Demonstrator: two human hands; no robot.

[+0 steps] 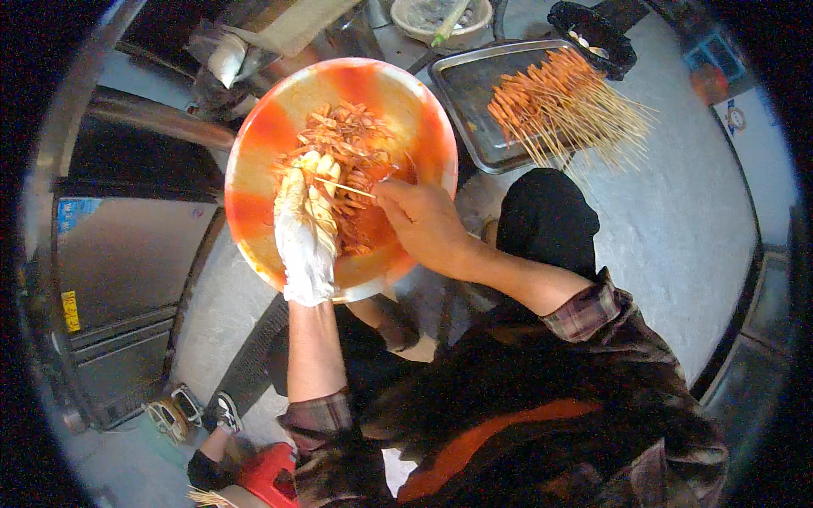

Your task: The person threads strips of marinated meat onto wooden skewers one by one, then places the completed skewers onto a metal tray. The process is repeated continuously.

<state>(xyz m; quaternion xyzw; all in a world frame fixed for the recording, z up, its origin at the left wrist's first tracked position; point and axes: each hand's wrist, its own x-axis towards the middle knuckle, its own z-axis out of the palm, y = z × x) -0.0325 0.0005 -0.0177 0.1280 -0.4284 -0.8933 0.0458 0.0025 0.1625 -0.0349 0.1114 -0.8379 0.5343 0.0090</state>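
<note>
A large round basin (254, 209), orange and white inside, holds a heap of reddish, sauce-coated food strips (346, 130). Over the heap is my left hand (308, 219), in a stained white glove, its fingers pinched around a small piece of the food, mostly hidden. My right hand (422, 219) is bare and grips a thin bamboo skewer (346, 187) near one end. The skewer points left, its far tip reaching the gloved fingers. Whether the tip has pierced the piece is too small to tell.
Right of the basin, a metal tray (473, 120) carries many loaded skewers (552, 95), their bare sticks overhanging its edge. Behind stand a bowl (413, 28) and a black bag (603, 47). A metal cabinet (127, 254) is at left. Another person's shoe (227, 413) shows near a red stool (270, 473).
</note>
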